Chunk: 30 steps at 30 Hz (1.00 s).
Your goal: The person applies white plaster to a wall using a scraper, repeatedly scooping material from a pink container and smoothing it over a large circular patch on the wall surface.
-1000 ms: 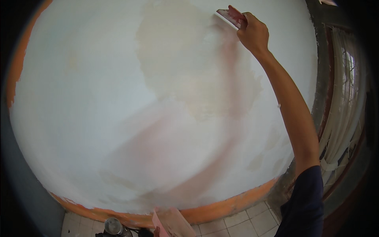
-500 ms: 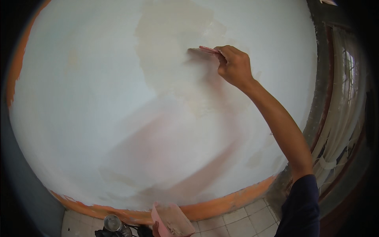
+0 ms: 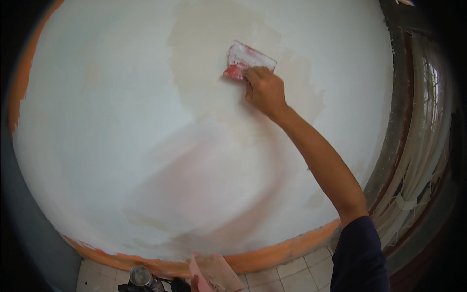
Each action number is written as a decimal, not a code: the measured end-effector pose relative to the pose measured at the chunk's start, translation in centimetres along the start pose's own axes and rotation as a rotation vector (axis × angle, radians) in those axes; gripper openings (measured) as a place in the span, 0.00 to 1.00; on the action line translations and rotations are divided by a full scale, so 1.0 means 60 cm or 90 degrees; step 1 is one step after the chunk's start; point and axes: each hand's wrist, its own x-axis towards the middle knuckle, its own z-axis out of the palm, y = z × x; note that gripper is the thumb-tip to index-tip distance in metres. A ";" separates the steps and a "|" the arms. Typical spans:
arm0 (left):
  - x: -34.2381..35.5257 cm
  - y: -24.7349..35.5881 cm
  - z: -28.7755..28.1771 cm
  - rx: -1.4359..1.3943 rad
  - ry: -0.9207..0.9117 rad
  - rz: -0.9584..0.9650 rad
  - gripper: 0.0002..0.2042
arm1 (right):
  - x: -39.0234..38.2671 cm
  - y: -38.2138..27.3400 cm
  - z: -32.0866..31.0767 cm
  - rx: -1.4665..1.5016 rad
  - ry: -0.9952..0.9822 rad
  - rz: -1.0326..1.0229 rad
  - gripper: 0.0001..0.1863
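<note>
My right hand [image 3: 266, 91] is closed around a wide red filling knife [image 3: 249, 56], its blade smeared with white filler. The knife lies against the pale wall [image 3: 121, 112], at the edge of a large beige patch [image 3: 202, 68] of filler. Low in the view, my left hand [image 3: 194, 284] grips the side of a pink tub [image 3: 196, 264]; only a few of its fingers show. Inside the tub is some greyish filler [image 3: 219, 275].
An orange band [image 3: 277, 257] runs along the wall's foot above white floor tiles [image 3: 297, 278]. At the bottom left stands a round metal container [image 3: 140, 276] beside dark objects. A tied curtain [image 3: 406, 197] hangs by a window on the right.
My right hand has moved left and slightly down, and the knife has turned from edge-on to showing its broad face. The beige patch now shows farther right. The tub has barely shifted.
</note>
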 end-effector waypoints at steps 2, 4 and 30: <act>0.002 -0.001 -0.003 -0.006 0.000 0.003 0.44 | -0.027 -0.031 -0.012 0.038 -0.015 -0.032 0.14; -0.006 -0.007 -0.002 -0.007 -0.001 0.012 0.44 | -0.030 -0.061 -0.044 0.077 -0.034 -0.049 0.14; -0.011 0.029 -0.013 -0.005 -0.008 0.007 0.43 | 0.078 0.044 -0.126 0.127 0.140 0.095 0.09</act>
